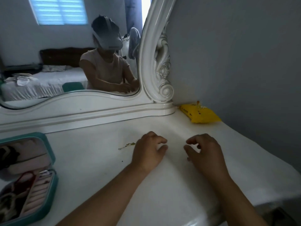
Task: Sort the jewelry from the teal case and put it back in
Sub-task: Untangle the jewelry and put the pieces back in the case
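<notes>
Sorting stage, seen from the head camera. The left hand (147, 152) and the right hand (204, 152) are held side by side over the middle of the glossy white dressing-table top (97, 160), fingers curled and thumbs set toward the forefingers as for a fine pinch. Whether anything thin is stretched or pinched between them cannot be told; a small dark speck shows at the near edge of the right hand, too small to identify. The step in hand is judged to be the laying out or untangling of one small piece on the bare surface.

The open teal zip-round jewelry case (48, 185) lies at the near left, well apart from both hands. Its lid, lined with a small mirror, is raised toward the far side; the base holds pale pink padded ring rolls (38, 191), ribbed and soft-looking, beside a dark red looped band (24, 178) and a dark tangle of pieces.

A thin greenish chain-like strand (127, 145) lies on the table just left of the left hand, limp and slightly kinked.

The next move is judged to call for a fingertip pinch, since the table is smooth and such pieces lie flat against it, followed by a carry leftward to the case.

A crinkled yellow plastic packet (199, 114) rests at the far right, beside the carved white mirror frame (156, 62).
</notes>
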Tool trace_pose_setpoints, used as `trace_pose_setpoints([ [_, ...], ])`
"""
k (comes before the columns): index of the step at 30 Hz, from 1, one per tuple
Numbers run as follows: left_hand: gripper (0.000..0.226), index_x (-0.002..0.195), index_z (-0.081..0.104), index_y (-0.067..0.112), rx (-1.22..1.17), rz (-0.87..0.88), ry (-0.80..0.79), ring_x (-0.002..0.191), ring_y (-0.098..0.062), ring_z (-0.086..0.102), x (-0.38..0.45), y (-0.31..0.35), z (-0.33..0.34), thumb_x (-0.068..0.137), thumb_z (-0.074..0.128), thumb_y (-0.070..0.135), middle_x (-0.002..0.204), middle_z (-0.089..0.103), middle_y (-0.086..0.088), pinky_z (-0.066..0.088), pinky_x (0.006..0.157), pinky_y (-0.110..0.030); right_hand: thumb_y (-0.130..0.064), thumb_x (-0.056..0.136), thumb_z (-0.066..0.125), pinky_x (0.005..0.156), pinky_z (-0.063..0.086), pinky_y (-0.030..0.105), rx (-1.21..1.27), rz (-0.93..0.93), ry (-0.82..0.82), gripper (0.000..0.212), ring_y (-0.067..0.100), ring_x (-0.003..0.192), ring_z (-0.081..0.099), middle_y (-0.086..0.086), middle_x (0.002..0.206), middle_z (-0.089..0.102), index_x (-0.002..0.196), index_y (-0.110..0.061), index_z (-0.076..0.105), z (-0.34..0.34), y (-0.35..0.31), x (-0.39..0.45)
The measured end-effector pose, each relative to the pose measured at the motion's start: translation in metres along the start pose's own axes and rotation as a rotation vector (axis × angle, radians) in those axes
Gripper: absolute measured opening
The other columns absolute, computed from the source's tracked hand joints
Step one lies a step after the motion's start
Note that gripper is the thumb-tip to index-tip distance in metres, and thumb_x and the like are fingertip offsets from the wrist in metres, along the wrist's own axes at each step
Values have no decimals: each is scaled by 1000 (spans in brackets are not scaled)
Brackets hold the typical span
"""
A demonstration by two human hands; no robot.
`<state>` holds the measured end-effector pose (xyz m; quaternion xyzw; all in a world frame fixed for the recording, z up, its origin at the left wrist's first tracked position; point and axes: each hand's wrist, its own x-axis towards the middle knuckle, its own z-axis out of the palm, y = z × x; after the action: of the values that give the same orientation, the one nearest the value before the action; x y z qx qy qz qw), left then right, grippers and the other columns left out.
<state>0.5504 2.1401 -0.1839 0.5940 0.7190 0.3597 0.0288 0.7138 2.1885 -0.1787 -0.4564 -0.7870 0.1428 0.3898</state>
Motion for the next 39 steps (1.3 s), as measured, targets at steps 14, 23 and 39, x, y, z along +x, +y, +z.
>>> trace_pose_setpoints([
  [14, 25, 109, 67, 28, 227, -100, -260, 104, -18, 52, 31, -63, -29, 87, 54, 24, 114, 59, -1, 40, 85, -24, -11, 87, 45, 75, 21, 31, -197, -367, -376, 20, 25, 102, 38, 6, 104, 51, 93, -13, 64, 55, -65, -7],
  [23, 18, 92, 63, 7, 442, 18, -361, 94, -25, 53, 45, -60, -23, 87, 48, 14, 102, 58, -12, 42, 76, -30, -12, 86, 46, 77, 19, 31, -210, -452, -415, 16, 21, 99, 35, 4, 101, 53, 91, -13, 61, 51, -60, -6],
  [39, 25, 87, 62, -4, 13, -16, -290, 92, -28, 61, 83, 0, 15, 90, 39, 5, 98, 65, -16, 45, 77, -29, -32, 84, 51, 85, 25, 35, -378, -73, -171, 19, 20, 106, 41, -1, 103, 54, 89, -20, 64, 14, 5, 43],
])
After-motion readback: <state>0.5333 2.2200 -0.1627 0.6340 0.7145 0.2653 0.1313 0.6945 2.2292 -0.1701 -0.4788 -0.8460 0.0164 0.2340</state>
